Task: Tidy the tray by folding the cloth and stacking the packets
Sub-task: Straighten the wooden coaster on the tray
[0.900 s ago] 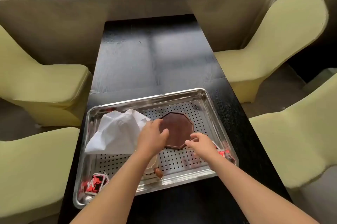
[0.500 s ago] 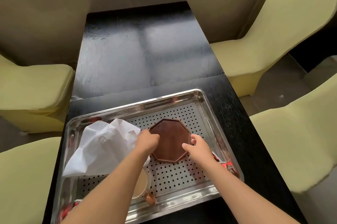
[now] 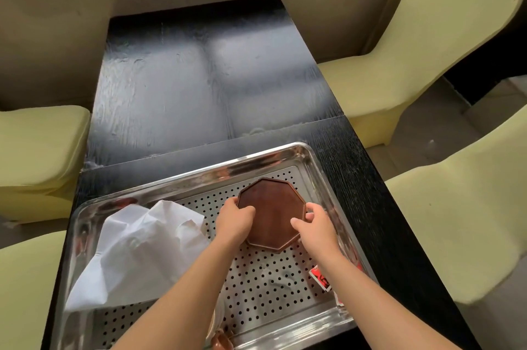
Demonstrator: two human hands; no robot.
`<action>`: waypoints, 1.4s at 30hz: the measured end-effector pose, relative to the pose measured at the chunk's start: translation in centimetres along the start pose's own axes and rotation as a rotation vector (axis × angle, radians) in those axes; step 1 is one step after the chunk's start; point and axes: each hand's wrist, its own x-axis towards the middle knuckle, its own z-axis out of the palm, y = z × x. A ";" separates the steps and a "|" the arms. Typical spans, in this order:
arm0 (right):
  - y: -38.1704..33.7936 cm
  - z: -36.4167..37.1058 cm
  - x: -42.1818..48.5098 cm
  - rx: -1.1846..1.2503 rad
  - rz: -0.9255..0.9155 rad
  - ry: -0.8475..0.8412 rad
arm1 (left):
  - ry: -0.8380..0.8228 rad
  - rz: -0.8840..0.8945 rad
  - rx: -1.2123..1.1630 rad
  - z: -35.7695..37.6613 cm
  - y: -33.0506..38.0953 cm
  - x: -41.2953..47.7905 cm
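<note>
Both hands are on the octagonal wooden dish (image 3: 273, 207), dark brown, smooth, with a low raised rim. The left hand (image 3: 233, 221) curls over its left edge, thumb on top. The right hand (image 3: 316, 227) pinches the right edge, thumb on the face and fingers wrapped round the rim. The dish sits toward the far right of the tray (image 3: 199, 180), which is polished stainless steel with sloped, mirror-bright walls and a floor punched with rows of round holes (whether the dish touches that floor or hangs just above it, I cannot tell).

The white cloth (image 3: 137, 252) lies crumpled and peaked in the tray's left half, unfolded, its near corner draped toward the left wall. Red-and-white packets (image 3: 320, 278) lie against the right wall, partly hidden under the right forearm.

There is bare perforated floor between the forearms. Beyond the far rim, the black wood-grain table (image 3: 199, 87) runs open to the wall. Pale yellow-green covered chairs (image 3: 456, 221) crowd both long sides.
</note>
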 end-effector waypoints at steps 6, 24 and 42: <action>-0.1 -0.4 1.2 0.051 -0.003 0.083 | -0.046 0.002 -0.078 1.4 1.1 0.4; 0.3 -0.9 0.9 0.216 -0.015 0.129 | -0.029 -0.085 -0.586 2.1 1.0 0.9; 0.8 -0.6 0.1 0.208 -0.025 0.114 | -0.164 -0.017 -0.636 1.5 1.5 1.0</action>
